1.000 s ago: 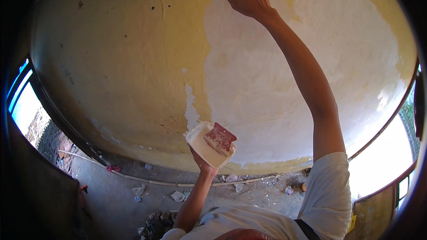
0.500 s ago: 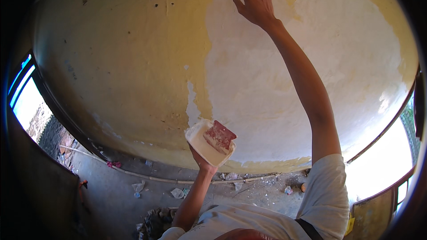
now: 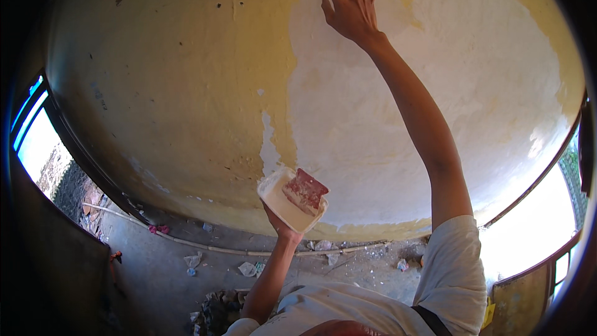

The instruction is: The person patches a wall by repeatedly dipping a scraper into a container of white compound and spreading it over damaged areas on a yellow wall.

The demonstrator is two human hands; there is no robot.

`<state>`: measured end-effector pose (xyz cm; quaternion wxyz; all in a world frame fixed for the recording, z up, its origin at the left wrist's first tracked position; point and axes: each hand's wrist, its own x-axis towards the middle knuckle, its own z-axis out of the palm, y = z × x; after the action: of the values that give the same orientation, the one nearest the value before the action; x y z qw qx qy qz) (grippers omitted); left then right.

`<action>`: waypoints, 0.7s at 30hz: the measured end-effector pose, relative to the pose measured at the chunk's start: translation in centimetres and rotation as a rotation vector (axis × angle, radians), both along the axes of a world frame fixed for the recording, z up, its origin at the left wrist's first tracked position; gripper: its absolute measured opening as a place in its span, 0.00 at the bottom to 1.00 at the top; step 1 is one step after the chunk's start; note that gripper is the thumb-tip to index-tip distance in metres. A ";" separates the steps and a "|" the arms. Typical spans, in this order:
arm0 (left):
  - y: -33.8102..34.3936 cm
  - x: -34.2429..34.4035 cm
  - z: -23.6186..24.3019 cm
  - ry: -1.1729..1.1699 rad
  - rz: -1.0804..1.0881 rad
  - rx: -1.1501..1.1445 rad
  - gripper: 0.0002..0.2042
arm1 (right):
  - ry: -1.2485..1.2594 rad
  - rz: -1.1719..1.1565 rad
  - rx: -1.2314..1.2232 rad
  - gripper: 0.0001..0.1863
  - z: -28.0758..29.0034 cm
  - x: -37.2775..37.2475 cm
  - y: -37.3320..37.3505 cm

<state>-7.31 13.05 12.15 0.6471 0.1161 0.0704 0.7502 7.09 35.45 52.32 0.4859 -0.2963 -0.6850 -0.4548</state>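
Observation:
My left hand grips a white rectangular tub from below, its fingers mostly hidden under it. Whitish paste coats the tub's inside and rim. A dark red, paste-smeared scraper blade rests in the tub, leaning on its far right side. High up, my right hand reaches to the wall with fingers spread and bent, and I see no tool in it. Its fingertips are at the white-coated part of the wall, close to the border with the yellow paint.
A long pole lies on the floor along the wall's foot, among plastic scraps and crumbs. Bright openings stand at far left and right. A dark heap sits by my left forearm. Two small holes mark the yellow wall.
My right hand has shifted slightly down and to the left along the wall. The tub and scraper in my left hand have barely moved.

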 end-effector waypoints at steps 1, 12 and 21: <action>0.0 0.0 0.0 -0.005 0.000 0.005 0.35 | 0.004 -0.014 -0.004 0.24 -0.2 0.0 0.3; -0.2 0.3 0.1 0.030 -0.018 0.032 0.36 | 0.315 0.387 -0.448 0.33 -1.7 -3.2 0.7; -0.9 0.2 0.2 0.006 0.017 0.027 0.35 | 0.589 0.832 -0.755 0.36 -1.0 -4.1 1.2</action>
<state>-7.09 12.18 12.39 0.6388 0.1265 0.0632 0.7563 3.01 36.61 51.34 0.6522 -0.2690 -0.6936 0.1458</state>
